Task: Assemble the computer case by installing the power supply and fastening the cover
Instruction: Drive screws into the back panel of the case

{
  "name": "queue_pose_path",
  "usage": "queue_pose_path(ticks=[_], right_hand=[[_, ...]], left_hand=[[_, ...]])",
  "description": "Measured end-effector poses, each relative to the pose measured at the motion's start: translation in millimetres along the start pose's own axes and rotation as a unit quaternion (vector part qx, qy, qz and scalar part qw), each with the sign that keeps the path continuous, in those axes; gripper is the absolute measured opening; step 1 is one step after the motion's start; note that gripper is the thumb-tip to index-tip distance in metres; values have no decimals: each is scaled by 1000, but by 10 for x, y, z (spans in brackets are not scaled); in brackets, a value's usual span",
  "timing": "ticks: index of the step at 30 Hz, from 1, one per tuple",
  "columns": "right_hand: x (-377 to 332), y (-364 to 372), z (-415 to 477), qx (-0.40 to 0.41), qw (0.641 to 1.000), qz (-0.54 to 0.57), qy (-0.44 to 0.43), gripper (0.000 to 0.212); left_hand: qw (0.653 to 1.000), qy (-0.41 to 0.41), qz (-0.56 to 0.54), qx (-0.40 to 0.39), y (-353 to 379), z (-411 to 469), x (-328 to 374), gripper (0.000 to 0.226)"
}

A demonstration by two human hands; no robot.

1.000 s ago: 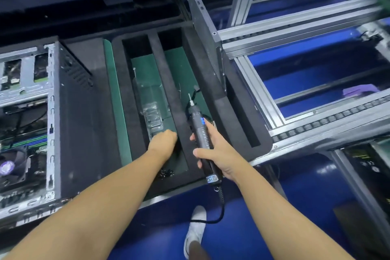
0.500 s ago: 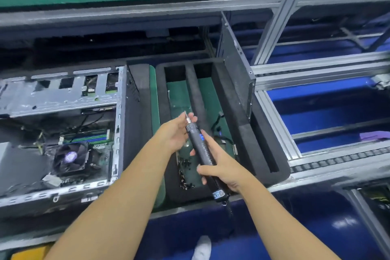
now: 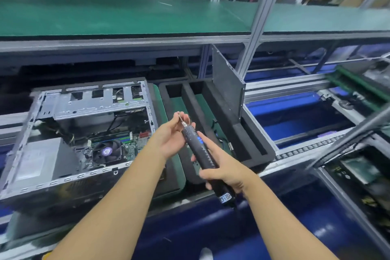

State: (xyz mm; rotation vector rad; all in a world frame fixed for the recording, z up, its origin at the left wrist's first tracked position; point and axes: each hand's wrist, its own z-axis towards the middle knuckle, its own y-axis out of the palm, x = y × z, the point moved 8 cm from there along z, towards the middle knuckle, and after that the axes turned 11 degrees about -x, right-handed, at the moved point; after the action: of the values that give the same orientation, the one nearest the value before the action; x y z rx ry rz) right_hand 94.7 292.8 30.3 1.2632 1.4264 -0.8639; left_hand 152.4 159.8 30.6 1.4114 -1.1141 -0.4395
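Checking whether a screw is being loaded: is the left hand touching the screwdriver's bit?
Touching. In the head view the left hand pinches the bit of the screwdriver at its tip, no gap; the right hand grips the handle.

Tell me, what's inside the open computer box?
Inside the computer case sit a round fan, a grey power supply, a circuit board and wires. The metal bracket hides whatever lies beneath it.

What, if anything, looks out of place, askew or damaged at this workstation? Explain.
Nothing looks damaged or spilled. The silver open computer case lacks its cover: the dark grey metal side panel stands on edge in the black foam tray, which fits unfinished assembly.
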Motion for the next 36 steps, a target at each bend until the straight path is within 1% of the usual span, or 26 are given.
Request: queue_pose_path(ticks=[3, 5, 8, 11, 15, 18, 19, 21, 22, 24, 26, 28, 30, 32, 33, 34, 35, 36], right_hand=[[-53, 376, -57, 0, 1000, -7, -4, 101], [-70, 627, -75, -5, 1000, -9, -11, 101], [-65, 972, -60, -5, 1000, -28, -13, 102], [-8, 1289, -13, -3, 998, -55, -11, 102], [85, 1663, 39, -1, 999, -46, -24, 101], [112, 1886, 107, 7, 998, -35, -54, 100], [116, 1947, 129, 9, 998, -30, -63, 100], [132, 2051, 162, 3, 997, -22, -71, 100], [144, 2101, 172, -5, 997, -15, -72, 100], [173, 2199, 182, -22, 997, -3, -71, 99], [212, 2282, 189, -31, 997, 1, -67, 100], [265, 2363, 196, -36, 997, 9, -62, 101], [340, 2448, 200, -42, 997, 24, -57, 101], [449, 2514, 202, -43, 997, 29, -50, 100], [518, 2525, 203, -38, 998, 29, -44, 101], [596, 2522, 204, -29, 999, 28, -35, 102], [682, 2512, 207, -19, 999, 25, -24, 103], [775, 2504, 210, -9, 1000, 20, -12, 105]], left_hand=[[999, -6, 44, -25, 3, -382, 130, 19], [994, -11, 102, -34, -8, -641, 262, 21], [977, -13, 209, -26, -86, -982, 447, 23], [965, -4, 262, -23, -171, -1288, 545, 21], [961, 18, 277, -4, -289, -1659, 668, 20], [958, -16, 286, -19, -361, -1890, 665, 28], [959, -15, 280, -28, -366, -1957, 676, 32], [973, 24, 229, -29, -404, -2055, 742, 44], [979, 50, 197, -15, -447, -2098, 796, 46], [982, 86, 165, 15, -546, -2183, 889, 41], [977, 94, 188, 38, -631, -2251, 935, 33], [972, 98, 209, 43, -709, -2297, 942, 25], [974, 91, 203, 41, -786, -2348, 910, 23], [971, 52, 230, 49, -903, -2412, 890, 31], [960, 29, 273, 62, -966, -2455, 919, 37], [937, 17, 339, 87, -1035, -2510, 1016, 41], [897, 26, 423, 126, -1087, -2575, 1189, 40], [833, 58, 522, 173, -1102, -2647, 1439, 36]])
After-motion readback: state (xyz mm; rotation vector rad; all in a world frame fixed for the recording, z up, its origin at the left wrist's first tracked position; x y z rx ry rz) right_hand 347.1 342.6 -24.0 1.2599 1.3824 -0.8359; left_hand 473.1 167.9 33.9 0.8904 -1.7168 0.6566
